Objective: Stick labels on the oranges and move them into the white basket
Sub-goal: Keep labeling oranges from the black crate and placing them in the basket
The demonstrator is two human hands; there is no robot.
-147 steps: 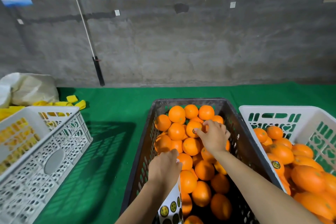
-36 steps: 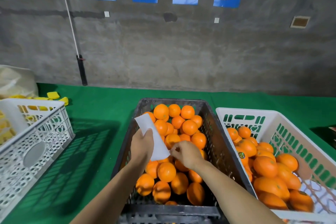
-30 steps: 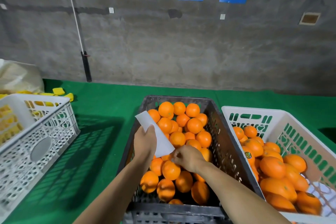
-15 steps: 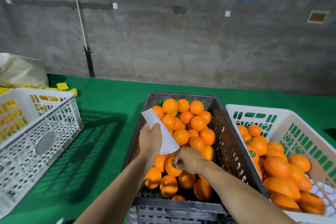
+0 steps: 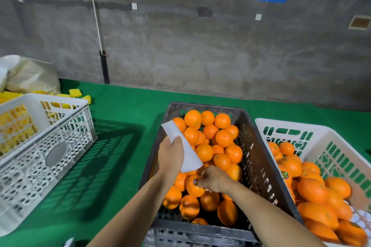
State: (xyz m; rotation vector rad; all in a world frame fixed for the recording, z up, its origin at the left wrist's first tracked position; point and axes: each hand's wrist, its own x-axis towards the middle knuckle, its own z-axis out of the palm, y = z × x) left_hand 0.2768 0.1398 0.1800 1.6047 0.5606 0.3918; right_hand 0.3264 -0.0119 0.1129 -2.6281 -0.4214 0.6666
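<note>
Both forearms reached forward over the near wall of the dark grey crate (image 5: 259, 168), which stood on the green-covered table (image 5: 124, 118) and was heaped with loose oranges.

The left hand (image 5: 170, 154) was raised above the fruit at the crate's left side, back of the hand toward the camera, fingers curled closed around a white strip of label backing paper (image 5: 183, 145). The thumb lay across the strip's face. The paper stood tilted, its upper end sticking out past the knuckles toward the far left and its lower end hanging just above the right hand.

The right hand (image 5: 212, 178) was lower, wrist bent down into the crate, its fingertips drawn together on a small round label (image 5: 195, 182) pressed against the top of one orange (image 5: 193, 187) in the near part of the heap. That orange lay among the others, touching its neighbours; whether the hand gripped the fruit itself could not be told.

To the right, just beside the crate, stood the white basket (image 5: 285, 126) with green-backed slots, already holding a pile of oranges, one with a visible round sticker (image 5: 284, 175). Well apart to the left stood a second white basket (image 5: 60, 146) with yellow items showing through its slots.
</note>
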